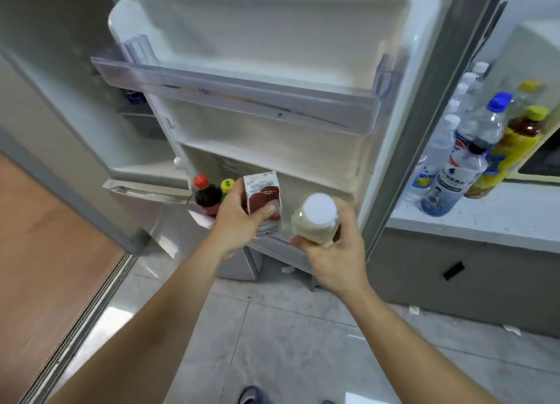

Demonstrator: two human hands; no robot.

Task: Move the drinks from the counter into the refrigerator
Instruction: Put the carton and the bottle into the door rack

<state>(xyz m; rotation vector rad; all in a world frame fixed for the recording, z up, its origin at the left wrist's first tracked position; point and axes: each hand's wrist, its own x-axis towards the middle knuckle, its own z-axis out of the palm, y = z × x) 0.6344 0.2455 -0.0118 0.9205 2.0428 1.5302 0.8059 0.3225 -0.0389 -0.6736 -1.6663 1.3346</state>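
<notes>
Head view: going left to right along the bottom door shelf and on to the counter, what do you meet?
Red-capped dark bottle → yellow-capped bottle → left hand holding a carton → right hand holding a white-lidded jar → clear water bottles → yellow-labelled bottle.

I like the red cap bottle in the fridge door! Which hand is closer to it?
Left. The left hand, holding the carton, sits right beside the red-capped bottle. The right hand, holding the white-lidded bottle, is farther away, past the carton.
</notes>
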